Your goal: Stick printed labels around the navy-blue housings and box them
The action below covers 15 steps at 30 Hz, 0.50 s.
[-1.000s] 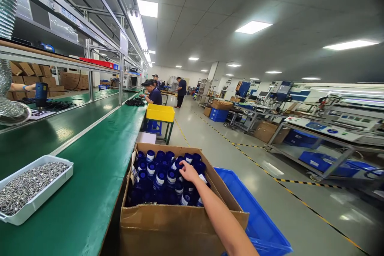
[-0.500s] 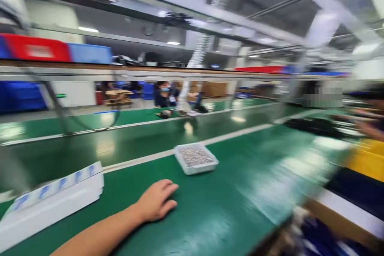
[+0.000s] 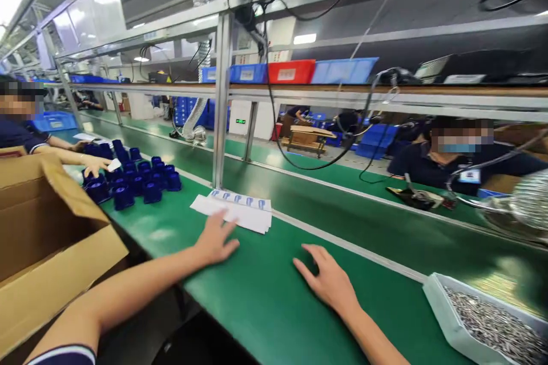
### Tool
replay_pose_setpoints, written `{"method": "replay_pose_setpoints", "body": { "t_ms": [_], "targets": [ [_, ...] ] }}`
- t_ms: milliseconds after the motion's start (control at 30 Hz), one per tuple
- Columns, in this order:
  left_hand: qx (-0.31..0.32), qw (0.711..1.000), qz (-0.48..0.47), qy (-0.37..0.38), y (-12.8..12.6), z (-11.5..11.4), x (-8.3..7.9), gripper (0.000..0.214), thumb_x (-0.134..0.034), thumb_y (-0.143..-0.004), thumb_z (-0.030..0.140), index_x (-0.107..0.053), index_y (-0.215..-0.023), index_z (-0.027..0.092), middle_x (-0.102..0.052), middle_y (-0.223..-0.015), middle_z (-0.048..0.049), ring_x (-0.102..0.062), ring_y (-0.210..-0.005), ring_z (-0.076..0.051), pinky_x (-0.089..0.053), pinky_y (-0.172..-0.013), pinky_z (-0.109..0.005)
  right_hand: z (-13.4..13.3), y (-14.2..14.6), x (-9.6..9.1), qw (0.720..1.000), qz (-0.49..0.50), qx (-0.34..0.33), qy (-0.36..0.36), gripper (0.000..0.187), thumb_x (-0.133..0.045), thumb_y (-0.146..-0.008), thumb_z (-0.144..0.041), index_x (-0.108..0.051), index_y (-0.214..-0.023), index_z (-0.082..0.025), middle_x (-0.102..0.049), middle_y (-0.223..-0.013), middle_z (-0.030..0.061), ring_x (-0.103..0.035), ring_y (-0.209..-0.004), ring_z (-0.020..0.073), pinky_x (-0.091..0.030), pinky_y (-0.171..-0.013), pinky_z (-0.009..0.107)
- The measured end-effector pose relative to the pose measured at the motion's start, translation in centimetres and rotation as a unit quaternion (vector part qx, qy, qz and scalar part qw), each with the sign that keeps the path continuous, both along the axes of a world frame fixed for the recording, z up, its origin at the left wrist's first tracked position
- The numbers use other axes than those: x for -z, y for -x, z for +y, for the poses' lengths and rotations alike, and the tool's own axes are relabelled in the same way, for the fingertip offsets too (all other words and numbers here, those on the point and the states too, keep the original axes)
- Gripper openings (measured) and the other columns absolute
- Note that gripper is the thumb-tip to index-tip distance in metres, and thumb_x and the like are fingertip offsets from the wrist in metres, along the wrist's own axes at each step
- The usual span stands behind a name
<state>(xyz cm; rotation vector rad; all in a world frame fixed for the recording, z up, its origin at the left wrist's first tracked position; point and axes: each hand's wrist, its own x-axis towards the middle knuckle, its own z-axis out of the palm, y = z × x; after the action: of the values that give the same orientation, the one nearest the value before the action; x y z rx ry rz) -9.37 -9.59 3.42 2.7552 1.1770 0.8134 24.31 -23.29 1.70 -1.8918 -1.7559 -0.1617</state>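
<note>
My left hand (image 3: 216, 239) is over the green bench with its fingers spread, beside the near edge of a small stack of white printed sheets (image 3: 244, 217). Nothing is in it; whether a fingertip touches the paper I cannot tell. My right hand (image 3: 327, 276) hovers at or just above the bench, thumb and fingers apart, holding nothing. To its right stands a pale plastic tray (image 3: 445, 319) filled with small metal pieces (image 3: 492, 319), perhaps screws or pins. Blue printed figures (image 3: 237, 199) run along the sheets' far edge.
Several dark blue plastic parts (image 3: 145, 177) stand on the bench (image 3: 252, 296) at left, where a co-worker's hand (image 3: 95, 165) reaches. An open cardboard box (image 3: 51, 251) is at near left. A metal post (image 3: 221, 97) rises behind the sheets. Another person (image 3: 462, 154) sits across.
The view has swung left, bringing the blue parts, the cardboard box and a co-worker into sight. Both my hands now show; before, only one was visible, near the tray.
</note>
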Motion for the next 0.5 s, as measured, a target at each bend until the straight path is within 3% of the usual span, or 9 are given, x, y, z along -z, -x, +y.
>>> {"method": "replay_pose_setpoints", "body": {
  "t_ms": [67,133,200,300,500],
  "targets": [
    [-0.144,0.989,-0.034,0.029,3.7,3.2,-0.9,0.105,-0.076,-0.083,0.058,-0.031,-0.163,0.008,-0.018,-0.17,-0.0348,-0.013,-0.159,-0.055,-0.015,-0.125,-0.076,3.9,1.2,-0.4,0.999,0.005,0.03,0.014,0.077,-0.046,-0.095,-0.068,-0.056,-0.145,-0.01,-0.061,-0.143,0.0201,-0.055,-0.134,0.0403,-0.047,-0.116,0.058],
    [-0.223,0.972,-0.043,0.063,5.8,5.6,-0.9,0.122,-0.072,-0.083,0.068,-0.013,-0.164,-0.002,-0.023,-0.163,-0.0441,-0.02,-0.154,-0.06,-0.02,-0.117,-0.083,6.4,1.8,-0.2,0.999,0.003,0.027,0.036,0.092,-0.043,-0.094,-0.075,-0.047,-0.154,-0.005,-0.059,-0.144,0.0241,-0.049,-0.138,0.0441,-0.043,-0.116,0.064],
    [-0.223,0.971,-0.029,0.079,6.2,6.8,-0.3,0.119,-0.069,-0.082,0.075,-0.019,-0.165,0.005,-0.044,-0.155,-0.0356,-0.038,-0.146,-0.051,-0.024,-0.119,-0.076,7.3,1.9,0.4,0.998,-0.004,-0.004,0.055,0.096,-0.041,-0.093,-0.078,-0.042,-0.159,-0.009,-0.058,-0.147,0.0219,-0.046,-0.141,0.0419,-0.042,-0.118,0.062],
    [-0.183,0.98,-0.006,0.082,4.9,7.5,0.9,0.097,-0.061,-0.089,0.074,-0.029,-0.164,0.022,-0.052,-0.156,-0.0191,-0.045,-0.144,-0.039,-0.029,-0.123,-0.061,7.4,1.5,1.4,0.996,-0.012,-0.055,0.07,0.097,-0.039,-0.091,-0.077,-0.039,-0.161,-0.011,-0.061,-0.148,0.0158,-0.044,-0.143,0.0391,-0.04,-0.121,0.059],
    [-0.174,0.981,-0.008,0.082,3.6,9.3,2.3,0.086,-0.055,-0.096,0.065,-0.03,-0.165,0.02,-0.057,-0.15,-0.0194,-0.047,-0.142,-0.039,-0.029,-0.123,-0.065,8.7,-0.2,2.9,0.994,-0.035,-0.094,0.048,0.105,-0.042,-0.087,-0.087,-0.045,-0.159,-0.011,-0.064,-0.143,0.0176,-0.05,-0.14,0.0443,-0.04,-0.122,0.063]
  ]
}}
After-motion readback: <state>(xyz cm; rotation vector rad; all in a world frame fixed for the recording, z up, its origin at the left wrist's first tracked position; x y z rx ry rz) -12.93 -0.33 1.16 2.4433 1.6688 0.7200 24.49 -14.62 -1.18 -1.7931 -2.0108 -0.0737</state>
